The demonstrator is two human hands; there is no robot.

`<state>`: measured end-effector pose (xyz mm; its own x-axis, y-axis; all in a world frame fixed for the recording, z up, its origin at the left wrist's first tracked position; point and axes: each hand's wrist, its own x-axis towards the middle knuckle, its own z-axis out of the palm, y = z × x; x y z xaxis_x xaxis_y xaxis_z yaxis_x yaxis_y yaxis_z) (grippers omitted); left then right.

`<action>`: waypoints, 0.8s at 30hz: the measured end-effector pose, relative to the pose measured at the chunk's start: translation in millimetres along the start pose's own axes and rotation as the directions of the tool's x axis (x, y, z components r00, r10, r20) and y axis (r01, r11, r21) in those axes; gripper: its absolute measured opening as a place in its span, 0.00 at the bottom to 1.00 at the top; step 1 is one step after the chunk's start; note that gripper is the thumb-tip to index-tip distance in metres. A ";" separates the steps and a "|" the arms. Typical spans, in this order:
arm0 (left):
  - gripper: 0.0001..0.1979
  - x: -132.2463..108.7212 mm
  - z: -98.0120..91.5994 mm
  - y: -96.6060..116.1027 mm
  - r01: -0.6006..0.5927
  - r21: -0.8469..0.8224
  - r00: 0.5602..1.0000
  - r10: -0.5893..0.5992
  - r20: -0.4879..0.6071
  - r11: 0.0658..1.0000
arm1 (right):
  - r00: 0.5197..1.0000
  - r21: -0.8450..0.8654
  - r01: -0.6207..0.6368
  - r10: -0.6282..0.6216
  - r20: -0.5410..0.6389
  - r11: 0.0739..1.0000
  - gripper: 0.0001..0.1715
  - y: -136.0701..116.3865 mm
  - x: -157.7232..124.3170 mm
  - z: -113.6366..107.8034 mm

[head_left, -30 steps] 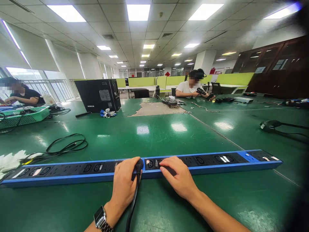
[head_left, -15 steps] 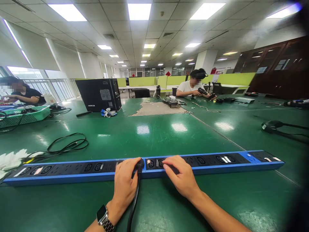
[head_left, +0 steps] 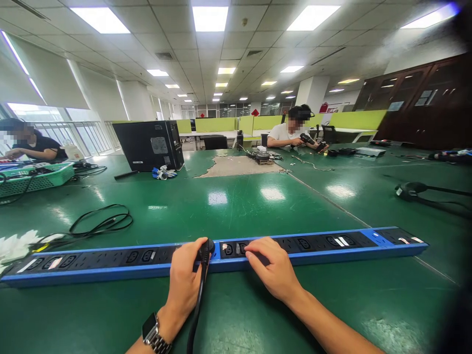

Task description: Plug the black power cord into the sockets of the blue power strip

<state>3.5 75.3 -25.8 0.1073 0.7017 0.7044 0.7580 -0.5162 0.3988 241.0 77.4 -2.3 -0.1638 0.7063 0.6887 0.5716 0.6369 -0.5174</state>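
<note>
A long blue power strip (head_left: pixel 140 272) with black sockets lies across the green table in front of me. My left hand (head_left: pixel 186 268), with a watch on its wrist, is closed around a black plug (head_left: pixel 207 249). The plug sits at the strip's middle, tilted; whether its pins are in a socket is hidden. From it a thick black cord (head_left: pixel 197 309) runs down towards me. My right hand (head_left: pixel 271 265) bends over the strip to the right of the plug, thumb and fingers curled against its sockets; some fingertips are hidden.
A black computer case (head_left: pixel 147 145) stands at the back left beside gloves (head_left: pixel 164 172). Coiled black cable (head_left: pixel 103 223) and white material (head_left: pixel 18 248) lie left. A green basket (head_left: pixel 44 182) is farther left. Two people sit across the table, one holding a dark tool (head_left: pixel 307 138).
The plug and my left hand have shifted slightly left, and the plug leans more. My right hand has hardly moved on the strip. The whole view has shifted a little.
</note>
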 end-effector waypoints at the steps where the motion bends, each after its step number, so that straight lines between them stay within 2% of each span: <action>1: 0.16 0.1 0.5 0.2 -0.002 0.007 1.000 0.002 0.010 1.000 | 1.000 -0.001 -0.001 0.001 0.003 1.000 0.07 -0.1 0.1 -0.1; 16: 0.19 5.5 -4.1 7.4 -0.018 0.026 0.991 0.014 0.130 0.999 | 0.999 -0.008 0.000 0.000 0.032 1.000 0.07 1.2 -0.8 0.7; 24: 0.19 7.6 -5.2 11.0 -0.028 0.018 0.990 0.025 0.139 0.999 | 0.999 -0.017 -0.003 0.004 0.038 1.000 0.07 -0.1 -0.7 1.6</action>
<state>9.3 72.4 -13.1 0.2150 0.7499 0.6256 0.7659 -0.5269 0.3684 239.7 77.2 -3.5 -0.1924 0.7199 0.6669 0.5858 0.6295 -0.5105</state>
